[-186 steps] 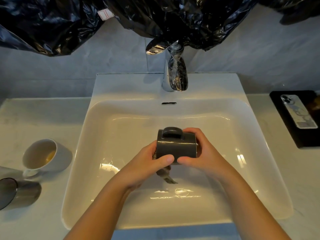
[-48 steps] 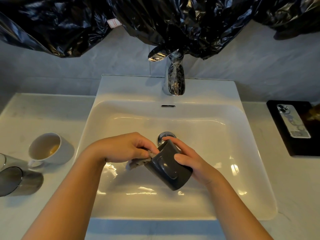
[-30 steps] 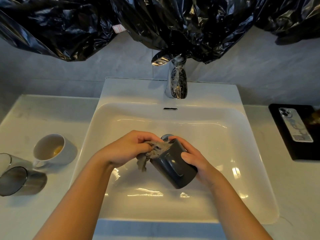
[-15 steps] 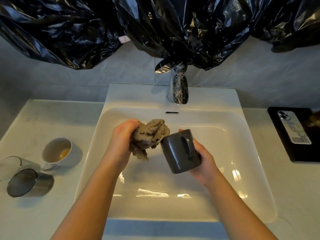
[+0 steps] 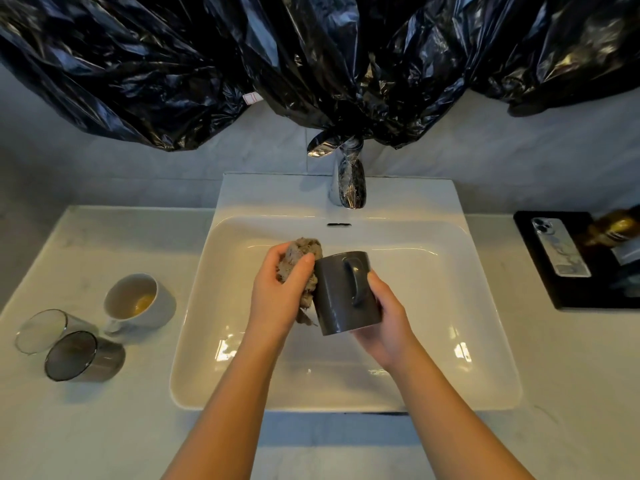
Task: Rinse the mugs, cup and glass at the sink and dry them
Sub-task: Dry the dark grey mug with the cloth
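**Items, L to R**

1. Clear drinking glass point(image 5: 41, 329) – sitting at far L of the pale stone-look countertop point(image 5: 104, 427), mouth showing toward the cam. Upright or tipped: cannot tell.
2. Smoke-grey see-through tumbler point(image 5: 83, 356) – sitting just beside item 1, nearer the person. Touching or apart: cannot tell.
3. White ceramic cup point(image 5: 138, 303) w/ yellowish residue inside, sitting just R of the two glasses, between them and the sink.
4. White rectangular ceramic sink point(image 5: 194, 341), set in the countertop, taking up the ctr.
5. Left hand point(image 5: 277, 296) is hovering over the basin. Its fingers are curling round a crumpled grey-brown cloth point(image 5: 303, 251), and the thumb is pressing the wad against the L side of item 6.
6. Dark grey glossy ceramic mug point(image 5: 337, 306) is being held in the air above the middle of the basin, handle facing the cam. Mouth not visible.
7. Right hand point(image 5: 388, 327) is gripping the mug from the R and from below, w/ the thumb lying on the wall next to the handle. The other fingers are wrapping behind, mostly hidden.
8. Chrome tap point(image 5: 348, 188) is standing on the back ledge of the sink.
9. Crinkled black plastic sheeting point(image 5: 311, 64) is hanging across the wall above.
10. Black rectangular tray point(image 5: 588, 292) is sitting at far R of the countertop, well apart from the mug. It is carrying a silver phone point(image 5: 559, 245), back side up, and a blurred brown bottle point(image 5: 614, 228).
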